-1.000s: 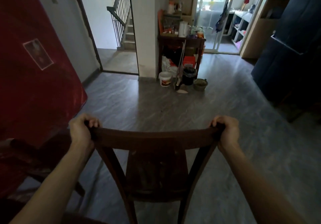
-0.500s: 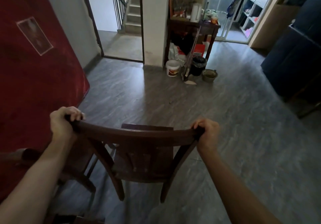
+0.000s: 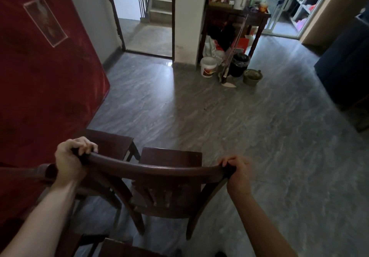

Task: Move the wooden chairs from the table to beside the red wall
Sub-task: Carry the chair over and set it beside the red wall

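A dark wooden chair [image 3: 169, 189] faces away from me in the lower middle of the view. My left hand [image 3: 69, 158] grips the left end of its curved top rail. At the rail's right end my right hand [image 3: 237, 174] is closed around the wood. A second wooden chair [image 3: 108, 142] stands just to its left, against the red wall [image 3: 40, 81]. Part of a third chair's seat [image 3: 123, 248] shows at the bottom edge. I cannot tell whether the held chair's legs touch the floor.
Grey tiled floor [image 3: 239, 137] stretches ahead and right. A cluttered side table [image 3: 235, 15] stands by the far pillar with a white bucket [image 3: 208, 67], black bin [image 3: 239, 64] and metal pot [image 3: 252, 76] beneath. A doorway [image 3: 147, 17] opens to stairs. Dark furniture [image 3: 347, 63] lines the right.
The chair in both hands has moved left and lower, ending close beside the chair at the red wall. My view has tilted further down. Both grips are unchanged.
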The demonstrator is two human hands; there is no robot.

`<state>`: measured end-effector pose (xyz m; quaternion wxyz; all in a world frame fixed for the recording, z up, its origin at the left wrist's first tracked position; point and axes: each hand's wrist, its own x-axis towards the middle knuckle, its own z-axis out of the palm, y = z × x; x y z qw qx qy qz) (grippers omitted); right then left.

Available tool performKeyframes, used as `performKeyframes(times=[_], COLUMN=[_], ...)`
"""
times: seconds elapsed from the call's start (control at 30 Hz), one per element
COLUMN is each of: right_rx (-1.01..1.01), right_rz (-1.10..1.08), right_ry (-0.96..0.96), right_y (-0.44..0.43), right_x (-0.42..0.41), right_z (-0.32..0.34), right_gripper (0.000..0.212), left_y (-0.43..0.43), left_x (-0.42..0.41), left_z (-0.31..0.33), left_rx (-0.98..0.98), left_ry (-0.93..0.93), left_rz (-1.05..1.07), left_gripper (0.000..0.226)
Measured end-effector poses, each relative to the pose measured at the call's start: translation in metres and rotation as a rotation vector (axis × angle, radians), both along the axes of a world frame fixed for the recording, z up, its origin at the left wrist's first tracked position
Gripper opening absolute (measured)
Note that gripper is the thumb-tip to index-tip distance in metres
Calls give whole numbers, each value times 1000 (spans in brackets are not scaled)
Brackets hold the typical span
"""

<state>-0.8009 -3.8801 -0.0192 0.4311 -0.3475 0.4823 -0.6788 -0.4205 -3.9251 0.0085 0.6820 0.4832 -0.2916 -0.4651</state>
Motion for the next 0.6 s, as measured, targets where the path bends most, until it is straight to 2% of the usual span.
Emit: performKeyframes(times=[0.43,0.6], right_rx=[-75,-15], right_rz=[-13,-44], right_ry=[77,75], right_y=[-32,-19], right_x=[-14,-16], right_z=[14,-2], right_gripper=[28,28], left_y=[-44,-42], left_x=[-12,-15], left_z=[10,0], left_rx=[-41,-44], left_ry=[51,-3], left_rz=[-19,-55], left_gripper=[17,19])
